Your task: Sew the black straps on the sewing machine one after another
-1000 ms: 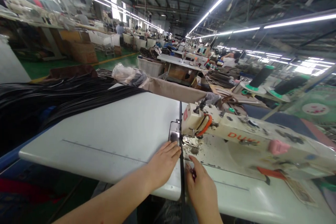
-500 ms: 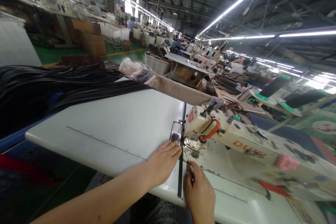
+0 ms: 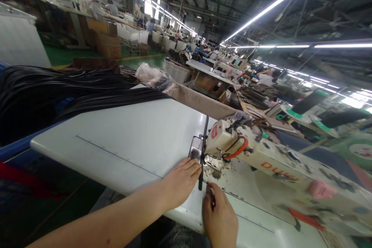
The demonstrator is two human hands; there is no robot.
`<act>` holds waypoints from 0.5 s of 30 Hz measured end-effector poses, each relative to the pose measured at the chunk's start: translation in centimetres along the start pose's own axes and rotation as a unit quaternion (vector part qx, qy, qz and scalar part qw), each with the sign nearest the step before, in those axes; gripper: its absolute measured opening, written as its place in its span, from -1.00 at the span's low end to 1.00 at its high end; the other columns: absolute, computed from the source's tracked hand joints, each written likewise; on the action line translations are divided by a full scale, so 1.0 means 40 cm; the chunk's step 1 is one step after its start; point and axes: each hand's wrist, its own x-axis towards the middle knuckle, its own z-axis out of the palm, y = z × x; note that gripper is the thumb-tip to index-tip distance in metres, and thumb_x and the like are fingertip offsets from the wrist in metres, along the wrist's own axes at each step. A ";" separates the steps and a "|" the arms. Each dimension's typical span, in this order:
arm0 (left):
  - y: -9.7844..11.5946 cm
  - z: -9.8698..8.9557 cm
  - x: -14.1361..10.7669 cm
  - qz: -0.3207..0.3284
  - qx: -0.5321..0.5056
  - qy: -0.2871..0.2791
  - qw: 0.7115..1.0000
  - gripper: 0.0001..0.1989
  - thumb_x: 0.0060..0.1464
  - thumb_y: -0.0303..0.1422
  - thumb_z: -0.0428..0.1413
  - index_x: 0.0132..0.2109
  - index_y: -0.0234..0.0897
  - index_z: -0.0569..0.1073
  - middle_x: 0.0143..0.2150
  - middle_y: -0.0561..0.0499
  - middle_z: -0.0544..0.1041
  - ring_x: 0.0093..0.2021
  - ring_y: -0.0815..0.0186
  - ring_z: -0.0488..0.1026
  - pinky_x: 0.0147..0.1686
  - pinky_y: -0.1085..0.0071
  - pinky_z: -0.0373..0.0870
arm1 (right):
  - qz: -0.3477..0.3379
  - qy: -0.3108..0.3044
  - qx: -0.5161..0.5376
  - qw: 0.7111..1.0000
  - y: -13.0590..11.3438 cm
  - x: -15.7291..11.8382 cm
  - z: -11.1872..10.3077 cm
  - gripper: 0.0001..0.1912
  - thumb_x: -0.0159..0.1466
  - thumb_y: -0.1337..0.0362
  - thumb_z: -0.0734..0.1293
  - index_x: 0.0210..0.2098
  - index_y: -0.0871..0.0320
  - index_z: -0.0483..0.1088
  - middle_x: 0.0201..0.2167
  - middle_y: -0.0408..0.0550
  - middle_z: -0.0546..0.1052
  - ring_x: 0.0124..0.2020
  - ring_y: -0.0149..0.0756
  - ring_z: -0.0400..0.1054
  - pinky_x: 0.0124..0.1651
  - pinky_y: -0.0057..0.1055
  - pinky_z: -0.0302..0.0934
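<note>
A narrow black strap (image 3: 200,180) lies on the white sewing table (image 3: 139,124), running past the presser foot of the sewing machine (image 3: 221,139). My left hand (image 3: 183,178) lies flat with its fingers stretched out, the fingertips at the strap's left edge just in front of the needle area. To the right of the strap's near end, my right hand (image 3: 219,213) rests on the table with curled fingers. It is closed around a small metal tool (image 3: 213,197), mostly hidden in the palm.
Many black straps (image 3: 110,102) are heaped over the table's left and back edge. A fabric-lined bin (image 3: 197,100) stands behind the table. Thread cones (image 3: 309,101) stand at the right. Other worktables and people are farther back.
The strap has slid away from me under the machine, so its near end lies closer to my left fingertips. Both hands hold almost the same place; the view has shifted slightly.
</note>
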 end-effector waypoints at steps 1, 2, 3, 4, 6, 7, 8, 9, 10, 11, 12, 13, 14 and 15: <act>0.000 0.000 0.000 -0.001 0.000 -0.001 1.000 -0.54 0.40 -0.36 -0.10 0.35 -0.39 0.35 0.39 -0.13 0.41 0.41 0.14 0.27 0.44 0.24 -0.09 | 0.000 0.000 0.000 1.000 0.000 0.000 0.001 -0.66 0.42 0.24 0.16 0.03 0.15 0.49 -0.12 0.00 0.68 -0.25 -0.21 0.61 -0.22 -0.37 0.40; 0.000 -0.001 0.000 -0.001 -0.002 -0.003 1.000 -0.54 0.40 -0.36 -0.10 0.35 -0.39 0.35 0.39 -0.13 0.41 0.41 0.15 0.27 0.45 0.24 -0.09 | 0.000 0.000 0.001 1.000 -0.001 0.000 0.001 -0.66 0.42 0.24 0.16 0.03 0.15 0.49 -0.12 0.01 0.68 -0.25 -0.21 0.60 -0.22 -0.37 0.40; 0.000 -0.001 0.000 -0.001 -0.003 -0.004 1.000 -0.54 0.40 -0.36 -0.09 0.35 -0.38 0.35 0.39 -0.13 0.40 0.41 0.16 0.27 0.45 0.24 -0.08 | 0.000 0.001 0.003 1.000 -0.001 0.000 0.002 -0.66 0.43 0.24 0.16 0.03 0.15 0.49 -0.12 0.01 0.68 -0.25 -0.21 0.60 -0.21 -0.37 0.41; 0.000 -0.001 -0.001 0.000 -0.006 -0.004 1.000 -0.54 0.39 -0.36 -0.09 0.35 -0.38 0.35 0.39 -0.13 0.40 0.41 0.17 0.27 0.45 0.25 -0.08 | 0.000 0.001 0.004 1.000 -0.002 0.000 0.001 -0.66 0.43 0.24 0.16 0.03 0.15 0.49 -0.13 0.01 0.68 -0.25 -0.21 0.60 -0.21 -0.37 0.41; -0.001 -0.001 -0.002 0.001 -0.010 -0.004 1.000 -0.54 0.38 -0.38 -0.07 0.35 -0.37 0.35 0.39 -0.13 0.40 0.42 0.18 0.26 0.45 0.26 -0.08 | 0.001 0.000 0.005 1.000 -0.004 0.000 0.000 -0.67 0.42 0.24 0.16 0.03 0.15 0.49 -0.14 0.01 0.68 -0.25 -0.20 0.60 -0.21 -0.36 0.41; -0.002 0.000 -0.003 0.000 -0.012 -0.004 1.000 -0.54 0.37 -0.39 -0.07 0.35 -0.37 0.35 0.39 -0.12 0.41 0.42 0.19 0.26 0.45 0.26 -0.08 | 0.002 -0.002 0.007 1.000 -0.005 -0.001 -0.001 -0.67 0.42 0.25 0.17 0.03 0.15 0.49 -0.14 0.00 0.68 -0.25 -0.20 0.60 -0.21 -0.36 0.41; -0.003 0.002 -0.004 -0.001 -0.016 -0.005 1.000 -0.53 0.37 -0.40 -0.07 0.35 -0.36 0.35 0.39 -0.11 0.40 0.42 0.19 0.26 0.45 0.27 -0.08 | 0.003 -0.004 0.009 1.000 -0.006 -0.001 -0.003 -0.68 0.41 0.25 0.17 0.02 0.15 0.49 -0.15 0.00 0.68 -0.25 -0.20 0.59 -0.20 -0.36 0.41; -0.005 0.003 -0.004 -0.002 -0.019 -0.007 1.000 -0.53 0.36 -0.41 -0.06 0.35 -0.36 0.34 0.40 -0.10 0.40 0.43 0.19 0.25 0.45 0.27 -0.07 | 0.003 -0.007 0.011 1.000 -0.007 -0.001 -0.004 -0.68 0.40 0.26 0.18 0.02 0.15 0.49 -0.16 0.00 0.68 -0.25 -0.20 0.59 -0.19 -0.36 0.41; -0.007 0.005 -0.003 -0.003 -0.023 -0.011 1.000 -0.53 0.36 -0.41 -0.07 0.35 -0.35 0.34 0.41 -0.09 0.39 0.44 0.19 0.23 0.45 0.27 -0.07 | 0.003 -0.011 0.013 1.000 -0.008 -0.001 -0.006 -0.68 0.40 0.27 0.18 0.02 0.15 0.48 -0.16 0.01 0.68 -0.26 -0.20 0.59 -0.19 -0.36 0.41; -0.010 0.007 -0.002 -0.003 -0.028 -0.017 0.999 -0.53 0.36 -0.41 -0.07 0.36 -0.35 0.34 0.42 -0.09 0.38 0.45 0.18 0.22 0.45 0.26 -0.06 | 0.004 -0.014 0.014 1.000 -0.009 -0.001 -0.007 -0.69 0.39 0.28 0.19 0.02 0.15 0.48 -0.17 0.01 0.68 -0.26 -0.21 0.59 -0.19 -0.37 0.41; -0.012 0.009 0.001 -0.004 -0.033 -0.026 0.999 -0.52 0.36 -0.42 -0.07 0.36 -0.34 0.33 0.43 -0.09 0.36 0.46 0.18 0.20 0.45 0.25 -0.05 | 0.004 -0.015 0.015 1.000 -0.011 -0.001 -0.008 -0.69 0.38 0.29 0.19 0.02 0.15 0.48 -0.17 0.01 0.67 -0.26 -0.21 0.58 -0.19 -0.37 0.40; -0.016 0.010 0.004 -0.007 -0.038 -0.035 0.999 -0.52 0.36 -0.42 -0.08 0.36 -0.34 0.33 0.43 -0.08 0.35 0.47 0.18 0.19 0.45 0.24 -0.03 | 0.005 -0.016 0.015 1.000 -0.012 -0.001 -0.009 -0.70 0.38 0.30 0.19 0.01 0.15 0.48 -0.18 0.01 0.67 -0.26 -0.21 0.58 -0.20 -0.37 0.39; -0.019 0.011 0.009 -0.012 -0.043 -0.044 0.998 -0.52 0.36 -0.43 -0.08 0.36 -0.33 0.34 0.44 -0.08 0.35 0.47 0.17 0.18 0.45 0.22 -0.01 | 0.005 -0.014 0.014 1.000 -0.013 -0.001 -0.010 -0.70 0.38 0.31 0.19 0.01 0.15 0.47 -0.18 0.01 0.67 -0.26 -0.20 0.58 -0.21 -0.37 0.39; -0.023 0.011 0.014 -0.018 -0.048 -0.052 0.997 -0.51 0.35 -0.44 -0.09 0.36 -0.32 0.34 0.44 -0.07 0.34 0.48 0.16 0.18 0.44 0.20 0.01 | 0.004 -0.012 0.015 1.000 -0.014 -0.001 -0.010 -0.71 0.38 0.31 0.19 0.01 0.14 0.47 -0.18 0.00 0.67 -0.27 -0.20 0.57 -0.22 -0.37 0.38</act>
